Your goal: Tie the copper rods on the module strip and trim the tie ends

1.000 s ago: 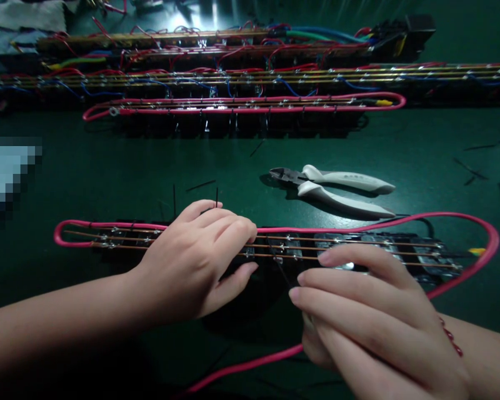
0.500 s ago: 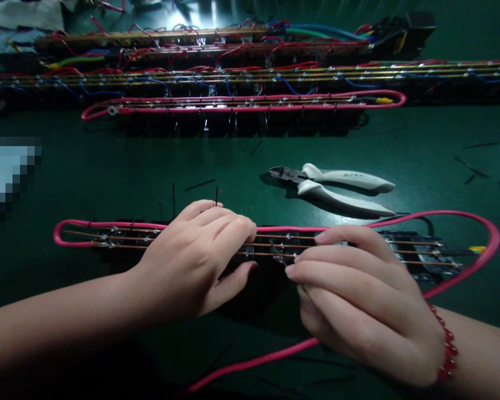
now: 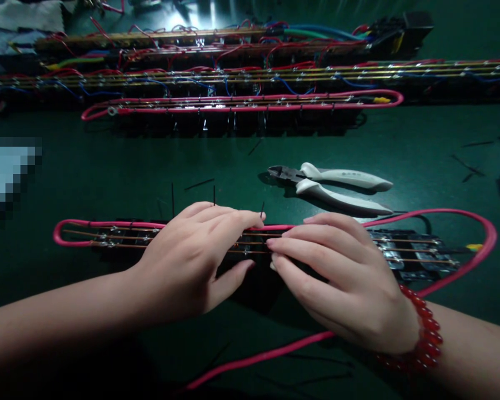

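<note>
The left hand point(image 3: 195, 250) lies across the wired assembly point(image 3: 431, 253), thumb spread wide from the fingers and on the near side, fingertips over the far edge; this straddle probably keeps the long piece from shifting. The right hand point(image 3: 341, 266) sits just beside it, thumb and fingertips drawn narrowly together over the brown rods point(image 3: 131, 244); whether they pinch something thin, I cannot tell. Working so close to the left hand presumably lets one steady what the other handles.

Along the assembly's far edge, passing under the left hand, runs the red cable point(image 3: 492, 233); it loops out beyond the right hand and comes back below it, seemingly as slack. Thin black ties point(image 3: 173, 200) stand up past the left fingers, perhaps left long for grasping. The cutters point(image 3: 339, 198) lie on the counter point(image 3: 183, 150) beyond the right hand, apparently within easy reach.
</note>
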Tool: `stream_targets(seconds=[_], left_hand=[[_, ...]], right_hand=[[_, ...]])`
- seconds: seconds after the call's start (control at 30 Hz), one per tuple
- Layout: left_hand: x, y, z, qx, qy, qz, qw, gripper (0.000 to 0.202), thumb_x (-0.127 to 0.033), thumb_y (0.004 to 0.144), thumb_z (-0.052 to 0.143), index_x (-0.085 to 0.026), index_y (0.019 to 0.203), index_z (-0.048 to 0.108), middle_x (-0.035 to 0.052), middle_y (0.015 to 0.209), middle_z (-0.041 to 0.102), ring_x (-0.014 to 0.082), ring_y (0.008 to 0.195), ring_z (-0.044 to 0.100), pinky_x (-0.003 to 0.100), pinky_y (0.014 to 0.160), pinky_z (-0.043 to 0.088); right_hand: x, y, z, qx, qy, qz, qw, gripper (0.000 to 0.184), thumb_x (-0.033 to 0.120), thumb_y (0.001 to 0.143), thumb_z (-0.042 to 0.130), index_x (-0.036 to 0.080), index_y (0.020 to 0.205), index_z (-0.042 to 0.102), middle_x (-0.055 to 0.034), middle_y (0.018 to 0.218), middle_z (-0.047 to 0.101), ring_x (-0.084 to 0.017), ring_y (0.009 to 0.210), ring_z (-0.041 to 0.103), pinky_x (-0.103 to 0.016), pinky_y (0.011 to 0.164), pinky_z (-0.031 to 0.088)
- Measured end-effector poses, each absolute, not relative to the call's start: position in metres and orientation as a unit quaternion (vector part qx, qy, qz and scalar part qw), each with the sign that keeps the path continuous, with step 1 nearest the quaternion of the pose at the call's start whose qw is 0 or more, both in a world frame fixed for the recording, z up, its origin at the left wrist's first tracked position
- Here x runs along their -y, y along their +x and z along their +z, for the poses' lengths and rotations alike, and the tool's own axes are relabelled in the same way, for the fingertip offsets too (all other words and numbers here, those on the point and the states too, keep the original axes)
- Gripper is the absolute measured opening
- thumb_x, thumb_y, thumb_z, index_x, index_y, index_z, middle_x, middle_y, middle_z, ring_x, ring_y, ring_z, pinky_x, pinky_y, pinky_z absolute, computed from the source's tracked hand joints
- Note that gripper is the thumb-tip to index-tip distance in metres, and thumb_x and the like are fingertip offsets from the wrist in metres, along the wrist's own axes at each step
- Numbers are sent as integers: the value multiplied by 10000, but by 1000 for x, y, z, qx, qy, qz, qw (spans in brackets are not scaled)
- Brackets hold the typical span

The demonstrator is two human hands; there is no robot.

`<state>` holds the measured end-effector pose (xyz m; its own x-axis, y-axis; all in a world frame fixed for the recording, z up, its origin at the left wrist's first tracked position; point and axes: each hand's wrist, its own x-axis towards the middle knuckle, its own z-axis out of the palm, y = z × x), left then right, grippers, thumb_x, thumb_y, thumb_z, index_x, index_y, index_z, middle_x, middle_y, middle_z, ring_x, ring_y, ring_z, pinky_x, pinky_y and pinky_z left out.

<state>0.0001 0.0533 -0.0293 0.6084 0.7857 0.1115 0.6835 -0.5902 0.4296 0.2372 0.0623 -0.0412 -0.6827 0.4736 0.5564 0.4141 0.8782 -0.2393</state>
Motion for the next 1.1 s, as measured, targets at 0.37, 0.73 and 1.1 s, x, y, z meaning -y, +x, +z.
stream_targets(seconds=[0.37, 0.73, 1.1], left_hand=[[-53, 0, -29, -393, 899, 128, 144, 415, -257, 986, 554, -207, 1390, 475, 36, 1356, 670, 174, 1187, 654, 352, 1063, 414], [-53, -1, -32, -355, 920, 123, 107, 408, -252, 1012, 527, -210, 1414, 468, 30, 1426, 623, 163, 1259, 612, 366, 1079, 383], [-53, 0, -30, -341, 926, 126, 101, 412, -201, 1007, 522, -201, 1416, 473, 38, 1449, 604, 171, 1253, 602, 361, 1028, 413]], right_hand=[[-64, 238, -45, 888, -293, 64, 349, 179, 34, 854, 688, 142, 997, 677, -93, 1016, 791, -240, 917, 723, -422, 800, 597], [-63, 237, -43, 875, -330, 101, 339, 115, 62, 850, 711, 106, 955, 692, -105, 955, 767, -237, 892, 699, -398, 803, 589], [-63, 237, -44, 876, -325, 105, 341, 142, 49, 843, 713, 117, 964, 681, -89, 954, 760, -217, 883, 681, -384, 796, 578]])
